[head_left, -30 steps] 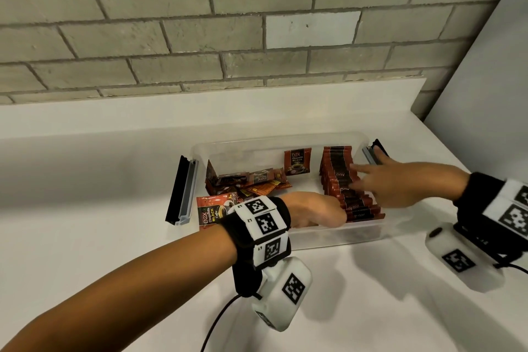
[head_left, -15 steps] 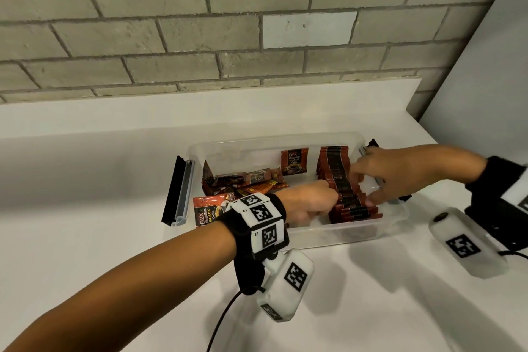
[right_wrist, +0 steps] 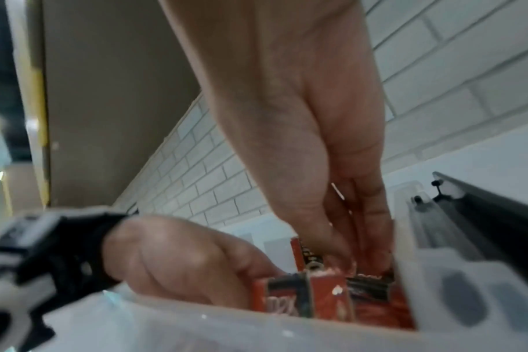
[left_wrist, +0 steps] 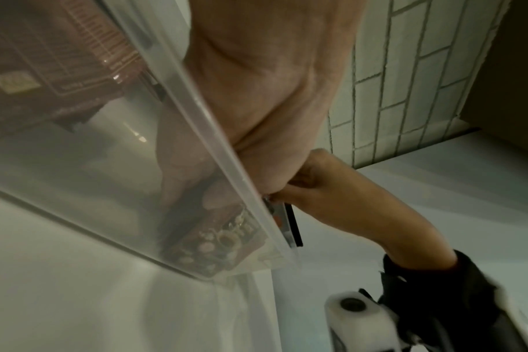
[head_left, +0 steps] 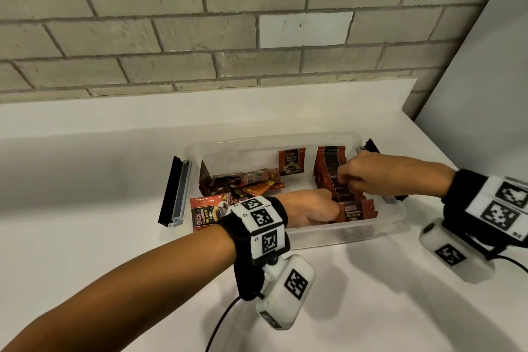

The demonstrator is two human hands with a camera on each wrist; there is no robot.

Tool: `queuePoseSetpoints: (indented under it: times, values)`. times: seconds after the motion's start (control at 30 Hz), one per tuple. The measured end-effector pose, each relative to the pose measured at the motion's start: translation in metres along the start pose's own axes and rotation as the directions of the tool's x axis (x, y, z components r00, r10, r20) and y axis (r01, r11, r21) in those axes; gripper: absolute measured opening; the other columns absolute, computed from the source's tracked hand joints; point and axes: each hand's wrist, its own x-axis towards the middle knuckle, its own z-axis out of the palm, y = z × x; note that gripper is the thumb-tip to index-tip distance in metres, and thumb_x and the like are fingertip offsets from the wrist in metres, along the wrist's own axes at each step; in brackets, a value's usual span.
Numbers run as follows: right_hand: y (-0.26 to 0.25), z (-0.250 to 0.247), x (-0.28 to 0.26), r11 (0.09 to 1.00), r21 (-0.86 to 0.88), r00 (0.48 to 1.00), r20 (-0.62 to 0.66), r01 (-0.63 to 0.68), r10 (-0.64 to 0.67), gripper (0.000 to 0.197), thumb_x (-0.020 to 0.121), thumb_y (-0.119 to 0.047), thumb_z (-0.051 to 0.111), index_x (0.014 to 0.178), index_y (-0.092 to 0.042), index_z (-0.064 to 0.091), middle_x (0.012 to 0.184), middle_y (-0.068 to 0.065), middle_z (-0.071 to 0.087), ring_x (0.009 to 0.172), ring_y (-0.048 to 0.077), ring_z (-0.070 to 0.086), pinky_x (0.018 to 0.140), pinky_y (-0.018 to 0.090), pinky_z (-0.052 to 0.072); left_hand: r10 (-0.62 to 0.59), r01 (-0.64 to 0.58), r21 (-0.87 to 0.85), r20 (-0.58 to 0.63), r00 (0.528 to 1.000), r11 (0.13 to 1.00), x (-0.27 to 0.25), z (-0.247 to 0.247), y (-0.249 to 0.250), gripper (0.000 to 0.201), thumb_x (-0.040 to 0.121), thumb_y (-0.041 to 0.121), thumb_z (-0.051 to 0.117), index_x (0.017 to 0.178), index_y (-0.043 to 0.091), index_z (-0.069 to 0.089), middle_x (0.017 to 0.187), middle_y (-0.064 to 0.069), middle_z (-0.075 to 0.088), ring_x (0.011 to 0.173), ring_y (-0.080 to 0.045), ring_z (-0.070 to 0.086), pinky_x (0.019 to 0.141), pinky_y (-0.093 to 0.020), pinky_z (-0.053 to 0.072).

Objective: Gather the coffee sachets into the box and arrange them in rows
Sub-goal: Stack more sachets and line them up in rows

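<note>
A clear plastic box point(head_left: 274, 140) stands on the white counter. Along its right side runs a row of upright sachets point(head_left: 328, 157). Loose sachets point(head_left: 248, 180) lie heaped on its left, and one sachet point(head_left: 291, 161) leans on the back wall. My left hand point(head_left: 311, 208) is inside the box and grips the front sachet point(head_left: 355, 210) of the row; the right wrist view shows this hand point(right_wrist: 181, 262) on the red packet point(right_wrist: 286, 300). My right hand point(head_left: 347, 177) reaches down onto the middle of the row, and its fingertips point(right_wrist: 374, 257) pinch the sachet tops.
Black-and-grey latch handles hang open at the box's left end point(head_left: 175, 193) and right end point(head_left: 371, 147). A D2X Black sachet point(head_left: 205, 211) stands at the front left corner. Behind rise a brick wall and a low white ledge; a grey panel closes the right.
My right hand moved left from the box's right rim onto the row and curled its fingers down. My left hand slid right to the row's front sachet.
</note>
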Motion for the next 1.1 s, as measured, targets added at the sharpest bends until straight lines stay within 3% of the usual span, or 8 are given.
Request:
queuePoseSetpoints:
  times: [0.13, 0.3, 0.5, 0.7, 0.83, 0.9, 1.0, 1.1]
  values:
    - [0.000, 0.008, 0.004, 0.996, -0.083, 0.997, 0.072, 0.021, -0.015, 0.013, 0.090, -0.007, 0.054, 0.101, -0.010, 0.061, 0.094, 0.005, 0.059, 0.083, 0.020, 0.060, 0.071, 0.030, 0.052, 0.005, -0.007, -0.085, -0.026, 1.000, 0.996, 0.001, 0.000, 0.001, 0.039, 0.089, 0.000, 0.043, 0.127, -0.002, 0.049, 0.120, -0.018, 0.057, 0.116, -0.036, 0.054, 0.100, -0.044, 0.046]
    - [0.001, 0.016, 0.014, 0.980, -0.187, 0.998, -0.023, 0.061, -0.067, 0.009, 0.086, -0.005, 0.054, 0.088, -0.012, 0.059, 0.082, -0.005, 0.053, 0.073, 0.011, 0.050, 0.067, 0.022, 0.041, 0.057, -0.052, -0.231, 0.015, 0.998, 0.972, 0.001, -0.002, -0.001, 0.038, 0.085, -0.013, 0.035, 0.121, -0.008, 0.047, 0.092, -0.016, 0.053, 0.089, -0.027, 0.055, 0.080, -0.033, 0.049]
    - [0.003, 0.005, 0.018, 0.977, -0.211, 0.995, -0.088, 0.035, -0.055, 0.013, 0.090, -0.014, 0.053, 0.081, -0.024, 0.051, 0.069, -0.017, 0.040, 0.082, 0.009, 0.045, 0.074, 0.019, 0.025, 0.071, -0.063, -0.453, 0.002, 0.997, 0.889, 0.009, 0.003, -0.004, 0.054, 0.080, -0.019, 0.029, 0.129, 0.000, 0.042, 0.113, -0.021, 0.052, 0.103, -0.030, 0.054, 0.092, -0.040, 0.049]
    - [0.003, -0.003, 0.012, 0.964, -0.259, 0.997, -0.061, -0.062, 0.048, 0.012, 0.091, -0.012, 0.052, 0.100, -0.015, 0.058, 0.098, 0.002, 0.053, 0.084, 0.013, 0.032, 0.072, 0.022, 0.022, 0.044, -0.038, -0.423, 0.005, 0.999, 0.905, 0.018, 0.002, -0.006, 0.050, 0.072, -0.024, 0.026, 0.106, -0.003, 0.056, 0.109, -0.025, 0.055, 0.108, -0.039, 0.055, 0.097, -0.048, 0.044]
    - [0.004, 0.002, 0.012, 0.968, -0.252, 0.999, 0.051, 0.006, 0.007, 0.015, 0.093, -0.019, 0.049, 0.102, -0.020, 0.061, 0.085, -0.007, 0.049, 0.094, 0.012, 0.031, 0.083, 0.025, 0.019, 0.024, -0.001, -0.435, 0.048, 0.999, 0.900, 0.015, 0.000, -0.004, 0.041, 0.072, -0.024, 0.026, 0.090, 0.001, 0.052, 0.095, -0.019, 0.051, 0.093, -0.031, 0.052, 0.080, -0.037, 0.046]
    - [0.002, 0.007, 0.012, 0.961, -0.276, 0.999, 0.033, 0.016, -0.007, 0.013, 0.095, -0.020, 0.046, 0.094, -0.022, 0.059, 0.075, -0.009, 0.043, 0.092, 0.013, 0.031, 0.083, 0.026, 0.017, 0.023, 0.001, -0.462, 0.046, 0.999, 0.887, 0.016, 0.000, -0.004, 0.040, 0.073, -0.025, 0.025, 0.086, 0.002, 0.052, 0.095, -0.019, 0.051, 0.093, -0.031, 0.052, 0.082, -0.037, 0.045]
    - [0.002, 0.014, 0.015, 0.947, -0.322, 0.999, -0.027, 0.017, -0.027, 0.015, 0.095, -0.018, 0.043, 0.081, -0.022, 0.049, 0.069, -0.008, 0.039, 0.087, 0.015, 0.030, 0.084, 0.029, 0.020, 0.035, -0.023, -0.510, 0.013, 0.999, 0.860, 0.019, 0.002, -0.006, 0.053, 0.069, -0.025, 0.025, 0.111, -0.005, 0.050, 0.118, -0.027, 0.052, 0.114, -0.036, 0.052, 0.099, -0.045, 0.044]
    - [0.002, 0.010, 0.016, 0.959, -0.283, 0.999, 0.021, 0.029, -0.024, 0.013, 0.094, -0.019, 0.047, 0.083, -0.025, 0.047, 0.068, -0.015, 0.036, 0.089, 0.013, 0.027, 0.090, 0.032, 0.022, 0.053, -0.041, -0.544, 0.007, 0.999, 0.838, 0.024, 0.003, -0.007, 0.071, 0.061, -0.024, 0.029, 0.127, -0.003, 0.044, 0.133, -0.031, 0.045, 0.123, -0.042, 0.046, 0.102, -0.055, 0.041]
